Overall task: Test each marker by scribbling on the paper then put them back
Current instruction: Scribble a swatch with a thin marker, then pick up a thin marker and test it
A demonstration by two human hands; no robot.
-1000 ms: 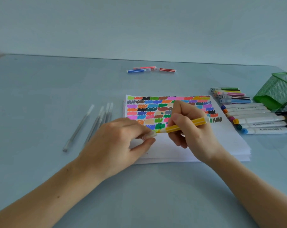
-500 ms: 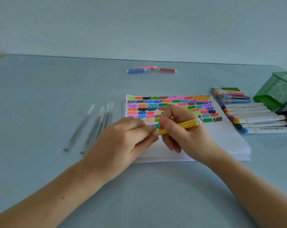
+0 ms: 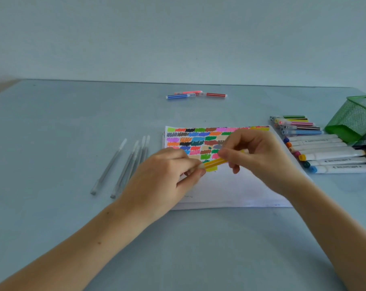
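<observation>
Over the paper (image 3: 230, 190), just above the rows of colored scribbles, I hold the yellow marker (image 3: 214, 163) between both hands. My right hand (image 3: 259, 156) pinches its barrel with thumb and forefinger, the other fingers loosely curled. My left hand (image 3: 163, 177) grips the marker's pale end, fingers curled round it; whether that end is a cap I cannot tell. A fresh yellow patch (image 3: 211, 169) lies just beneath the marker. On the bench (image 3: 52, 122) to my left lie four clear pens (image 3: 125, 164) side by side. To my right sits a row of thin markers (image 3: 297, 125), then fat white markers (image 3: 328, 154), beside a green mesh holder (image 3: 354, 118). Three markers (image 3: 196, 95) lie at the far side.
</observation>
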